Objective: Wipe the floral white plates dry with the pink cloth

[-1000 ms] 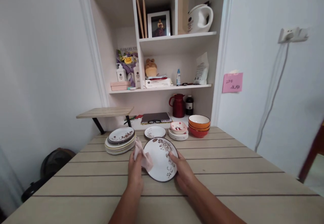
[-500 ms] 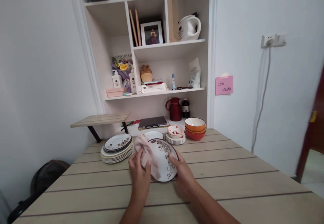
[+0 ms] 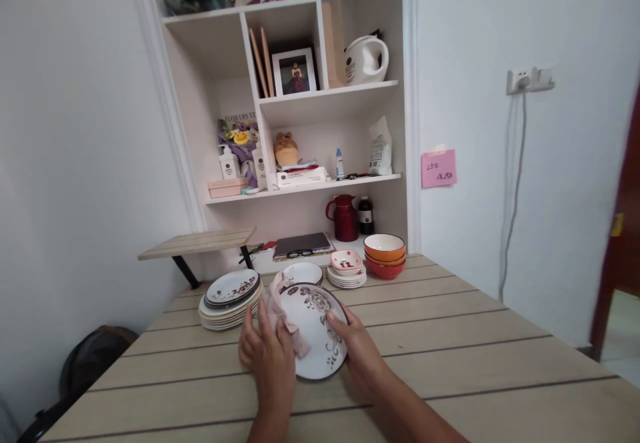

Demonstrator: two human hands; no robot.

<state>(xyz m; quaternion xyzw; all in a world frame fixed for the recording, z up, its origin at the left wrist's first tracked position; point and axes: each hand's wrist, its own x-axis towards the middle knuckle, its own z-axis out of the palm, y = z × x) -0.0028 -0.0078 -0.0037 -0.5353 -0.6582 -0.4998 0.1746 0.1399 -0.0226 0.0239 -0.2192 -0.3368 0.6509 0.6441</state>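
A white plate (image 3: pixel 313 323) with a dark rim and brown flower pattern is held tilted above the table. My right hand (image 3: pixel 357 346) grips its right edge, thumb on the face and fingers behind. My left hand (image 3: pixel 270 349) is closed on a pale pink cloth (image 3: pixel 283 319), which lies over the plate's left edge; some of its fingers are hidden by the cloth. Behind the held plate, another flowered plate (image 3: pixel 303 272) lies on the table. To the left stands a stack of plates (image 3: pixel 231 289), patterned ones on top.
Small dishes with a square bowl (image 3: pixel 347 263) on top stand behind the plate, beside stacked orange and red bowls (image 3: pixel 385 249). A raised wooden stand (image 3: pixel 197 241) is at the back left. A red jug (image 3: pixel 345 217) and a laptop (image 3: pixel 302 244) sit below the shelves.
The held plate has come slightly lower and nearer to me. My left hand has shifted left and down with the cloth along the plate's left edge. The view has tilted slightly.
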